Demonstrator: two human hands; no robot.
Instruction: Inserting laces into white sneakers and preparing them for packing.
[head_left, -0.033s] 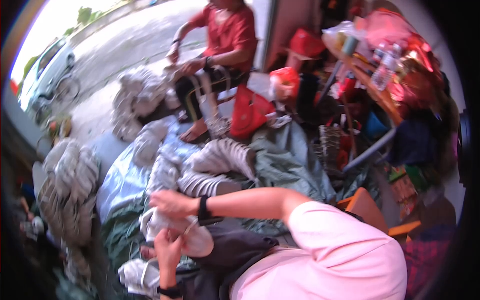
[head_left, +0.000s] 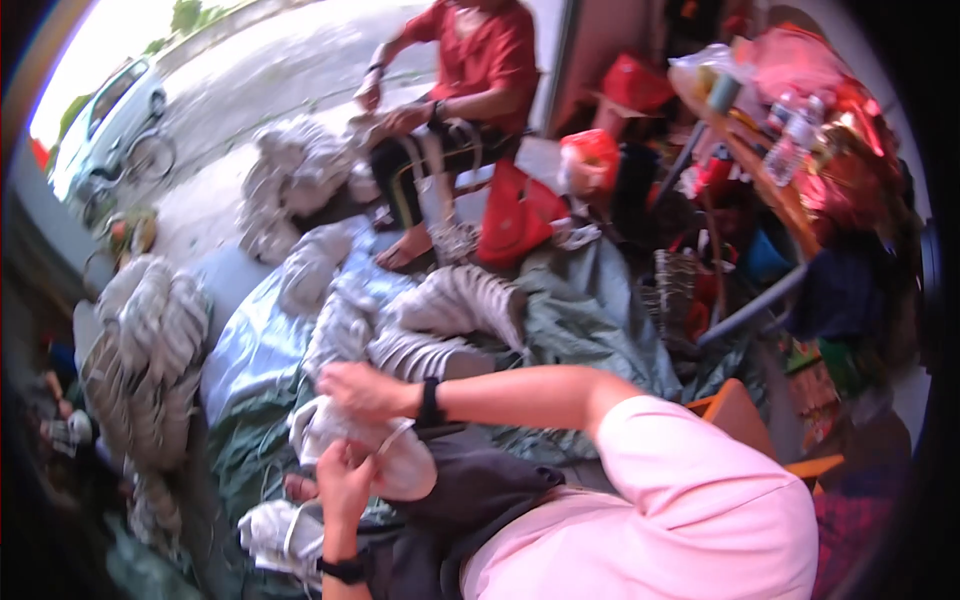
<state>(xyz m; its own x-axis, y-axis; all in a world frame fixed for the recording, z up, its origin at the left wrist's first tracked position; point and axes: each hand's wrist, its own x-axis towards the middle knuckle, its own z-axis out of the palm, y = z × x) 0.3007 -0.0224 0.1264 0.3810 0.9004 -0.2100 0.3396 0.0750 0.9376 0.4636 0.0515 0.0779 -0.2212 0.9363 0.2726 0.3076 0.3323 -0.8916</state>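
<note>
Over my lap lies a white cloth piece (head_left: 409, 472) with a rounded end, shaped like a shoe upper. My right hand (head_left: 366, 391) reaches across from above, its fingers closed at the piece's upper edge. Below it, my left hand (head_left: 345, 476) pinches the lower edge between thumb and fingers; whether a thread or small part is also in the pinch, I cannot make out. Another white cloth bundle (head_left: 278, 536) with a pale strap lies beside my left wrist. Just beyond my hands, similar grey-white pieces rest in nested stacks (head_left: 455, 303).
Green sheeting (head_left: 590, 300) covers the floor beyond my lap. A tall cloth stack (head_left: 150, 350) stands at left. Across from me a seated person in a red top (head_left: 485, 65) handles pale pieces beside a heap (head_left: 290, 180). A cluttered wooden rack (head_left: 765, 185) stands at right.
The whole view has shifted slightly to the right. Both hands stay at the white cloth piece in nearly the same grip.
</note>
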